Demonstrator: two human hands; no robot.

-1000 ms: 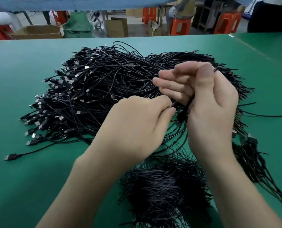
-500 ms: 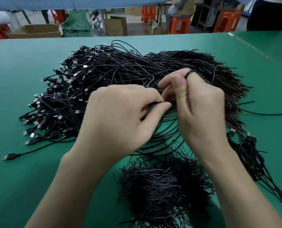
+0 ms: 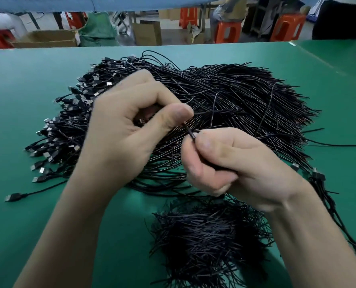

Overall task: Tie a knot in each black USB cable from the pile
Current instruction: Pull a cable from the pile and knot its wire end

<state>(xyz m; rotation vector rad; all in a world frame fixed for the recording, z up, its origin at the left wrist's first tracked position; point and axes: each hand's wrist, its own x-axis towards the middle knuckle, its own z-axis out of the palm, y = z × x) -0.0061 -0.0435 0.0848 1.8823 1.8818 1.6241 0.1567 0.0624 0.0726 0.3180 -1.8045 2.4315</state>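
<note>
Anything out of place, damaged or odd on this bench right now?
Nothing looks damaged or spilled. One stray USB cable trails out from the near-left edge of the pile onto the green table. The left hand and right hand pinch one black cable between them.

Legible text, labels, brands, numbers, signs: none. Brown cardboard boxes (image 3: 46,39) at far left and the metal-tipped plugs of the pile of black USB cables (image 3: 225,96) on the green table (image 3: 17,104) are too small and blurred to show any marking.
</note>
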